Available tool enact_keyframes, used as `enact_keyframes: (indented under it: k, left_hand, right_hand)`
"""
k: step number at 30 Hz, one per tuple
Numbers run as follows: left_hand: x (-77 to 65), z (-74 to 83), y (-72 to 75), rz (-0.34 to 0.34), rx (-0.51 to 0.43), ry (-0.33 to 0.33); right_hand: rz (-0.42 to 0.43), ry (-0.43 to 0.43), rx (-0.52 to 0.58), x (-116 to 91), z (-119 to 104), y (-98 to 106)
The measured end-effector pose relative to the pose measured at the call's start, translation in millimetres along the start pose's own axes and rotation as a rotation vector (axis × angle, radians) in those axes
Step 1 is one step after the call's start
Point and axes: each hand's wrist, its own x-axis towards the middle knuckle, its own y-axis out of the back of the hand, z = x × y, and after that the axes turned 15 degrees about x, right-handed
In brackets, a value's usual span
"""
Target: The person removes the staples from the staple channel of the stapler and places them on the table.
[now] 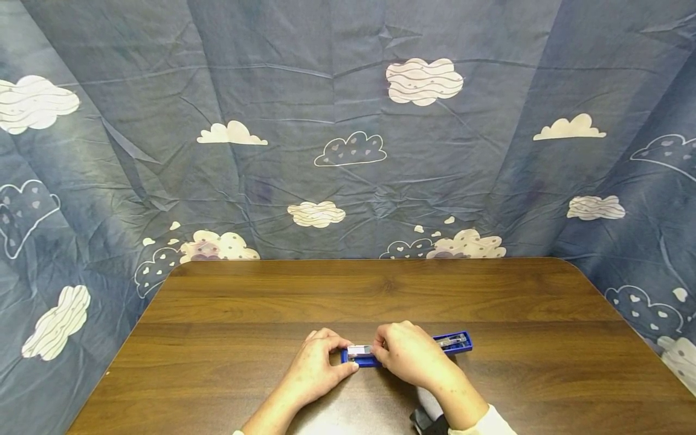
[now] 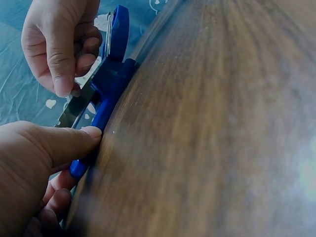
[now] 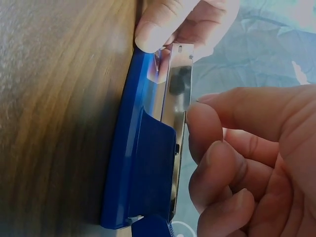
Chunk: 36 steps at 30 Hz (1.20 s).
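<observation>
Beyond the far edge of the brown, wood-grained tabletop (image 1: 244, 302), a creased blue-grey cloth (image 1: 299, 78) is hung, and it is also seen past the left and right edges. It is printed with pale filled clouds (image 1: 424, 81) and outlined clouds (image 1: 350, 151). The tabletop's far corners are rounded, and a small pale speck (image 1: 107, 373) is seen by its left edge.
</observation>
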Motion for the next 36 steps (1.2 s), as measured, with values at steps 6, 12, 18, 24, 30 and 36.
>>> enact_keyframes:
  k: [6, 12, 18, 24, 30, 36]
  left_hand:
    - [-0.4, 1.0, 0.9, -0.005, -0.010, 0.005]
    - [-0.6, 0.7, 0.5, -0.008, -0.001, 0.005]
    - [1.3, 0.0, -0.1, -0.011, 0.019, 0.007]
    - [-0.4, -0.5, 0.1, -0.018, 0.021, 0.010]
    - [-1.7, -0.5, 1.1, -0.016, 0.014, 0.007]
    - [0.7, 0.1, 1.5, -0.020, 0.013, 0.008]
  right_hand:
    - [-0.006, -0.010, 0.002, 0, -1, -1]
    - [-0.006, 0.020, 0.002, -1, 1, 0]
    - [-0.010, 0.024, 0.010, 0, 1, 3]
    - [-0.010, 0.007, 0.030, -1, 1, 5]
    - [-0.008, 0.025, 0.061, -2, 3, 9]
    - [-0.009, -0.012, 0.067, 0, 3, 18]
